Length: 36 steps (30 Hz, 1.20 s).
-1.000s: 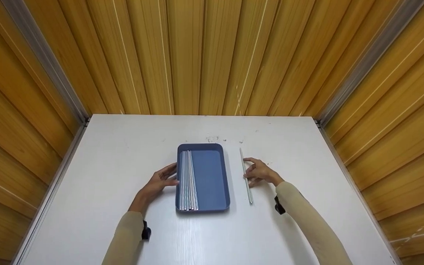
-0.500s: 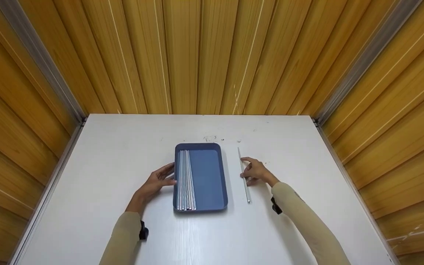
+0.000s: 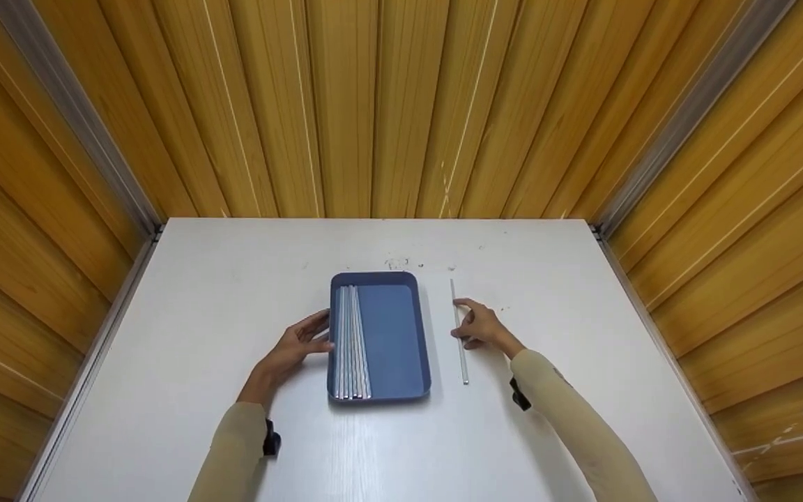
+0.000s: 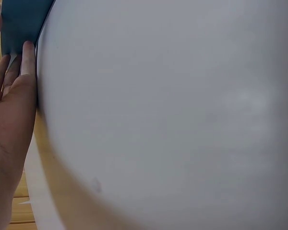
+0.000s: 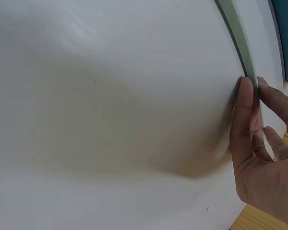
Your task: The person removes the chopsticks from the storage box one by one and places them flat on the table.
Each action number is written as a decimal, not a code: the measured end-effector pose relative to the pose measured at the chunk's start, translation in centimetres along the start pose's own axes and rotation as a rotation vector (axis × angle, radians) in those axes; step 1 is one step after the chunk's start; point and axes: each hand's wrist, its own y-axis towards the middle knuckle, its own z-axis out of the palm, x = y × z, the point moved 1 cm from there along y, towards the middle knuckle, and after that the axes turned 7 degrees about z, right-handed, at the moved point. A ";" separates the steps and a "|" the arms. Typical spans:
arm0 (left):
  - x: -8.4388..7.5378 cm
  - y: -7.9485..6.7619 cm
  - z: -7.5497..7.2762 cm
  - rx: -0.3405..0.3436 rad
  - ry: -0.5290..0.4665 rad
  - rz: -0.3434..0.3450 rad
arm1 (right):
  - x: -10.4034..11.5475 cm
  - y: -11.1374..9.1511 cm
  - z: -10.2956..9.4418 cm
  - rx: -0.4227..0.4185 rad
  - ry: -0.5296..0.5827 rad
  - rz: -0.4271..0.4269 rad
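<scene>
A blue rectangular tray (image 3: pixel 394 335) lies on the white table. Several slim, pale chopsticks (image 3: pixel 353 341) lie side by side along its left part, fanning slightly wider toward the near end. My left hand (image 3: pixel 293 348) touches the tray's left wall, thumb at the rim and fingers against the outside. In the left wrist view, straight fingers (image 4: pixel 28 55) press on the blue wall. To the right of the tray, my right hand (image 3: pixel 483 326) pinches a single pale green chopstick (image 3: pixel 463 362) between thumb and fingers. The right wrist view shows that chopstick (image 5: pixel 237 33) close to the table surface.
The white table (image 3: pixel 220 279) has small dark marks beyond the tray. Wood-patterned panels (image 3: pixel 401 104) rise behind it and at both sides, with grey metal posts at the corners. A narrow strip of table separates the tray from the right hand.
The near end of the right hand's chopstick has swung slightly left, toward the tray. The left hand keeps its place at the tray wall. The whole head view has shifted a little.
</scene>
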 end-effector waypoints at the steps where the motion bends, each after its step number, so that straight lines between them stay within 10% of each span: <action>1: 0.0 0.0 0.0 -0.001 0.001 0.001 | -0.1 0.1 -0.1 0.001 -0.003 -0.015; 19: -0.1 -0.1 -0.1 -0.001 0.024 -0.009 | 1.8 -0.8 -4.8 0.178 0.126 -0.086; 36: -0.4 -0.1 0.0 -0.004 0.042 -0.014 | 9.4 -0.1 0.7 0.375 0.138 -0.222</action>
